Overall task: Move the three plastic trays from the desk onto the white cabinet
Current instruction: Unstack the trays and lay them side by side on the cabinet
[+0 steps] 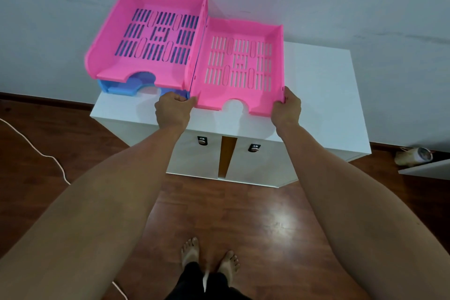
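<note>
Head view: white cabinet (316,85) against wall.
Right tray (239,66): pink, flat on top, notched front toward person, long axis front-to-back.
Left hand (173,111): closed on its front-left corner.
Right hand (286,109): closed on its front-right corner.
Left stack: pink tray (148,39) over blue tray (117,87), touching alongside.

Both bare arms reach forward from the lower corners of the frame toward its centre, elbows nearly straight. The left hand (173,110) sits just left of centre, knuckles up, fingers curled closed around a pink edge. The right hand (286,107), right of centre, grips likewise, thumb on top. Two bare feet (210,256) stand at bottom centre
</note>
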Demonstrator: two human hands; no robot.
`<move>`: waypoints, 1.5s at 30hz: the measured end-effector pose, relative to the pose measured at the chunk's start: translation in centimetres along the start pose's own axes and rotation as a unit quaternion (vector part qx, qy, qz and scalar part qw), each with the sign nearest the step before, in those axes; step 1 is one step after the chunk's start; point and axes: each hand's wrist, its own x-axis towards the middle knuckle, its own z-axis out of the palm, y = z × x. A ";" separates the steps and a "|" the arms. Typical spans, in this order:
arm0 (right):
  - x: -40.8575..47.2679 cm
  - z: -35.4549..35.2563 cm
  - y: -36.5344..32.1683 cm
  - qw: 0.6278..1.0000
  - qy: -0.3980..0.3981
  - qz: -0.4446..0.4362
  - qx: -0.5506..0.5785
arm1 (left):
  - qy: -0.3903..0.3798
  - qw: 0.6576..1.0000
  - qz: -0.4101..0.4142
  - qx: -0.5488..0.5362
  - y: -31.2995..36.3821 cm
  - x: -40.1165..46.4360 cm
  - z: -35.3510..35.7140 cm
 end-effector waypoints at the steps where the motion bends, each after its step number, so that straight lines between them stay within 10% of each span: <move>1: 0.4 0.1 -0.1 1.000 0.001 -0.001 -0.002 | 0.002 1.000 -0.002 0.001 0.2 0.1 0.1; 27: -4.5 -0.1 -5.8 0.999 0.011 -0.048 -0.023 | 0.002 0.999 0.045 -0.009 1.7 -1.8 -5.3; 45: -10.8 15.0 -13.7 0.996 -0.046 -0.070 0.039 | 0.035 0.992 0.108 0.056 0.6 9.1 -18.5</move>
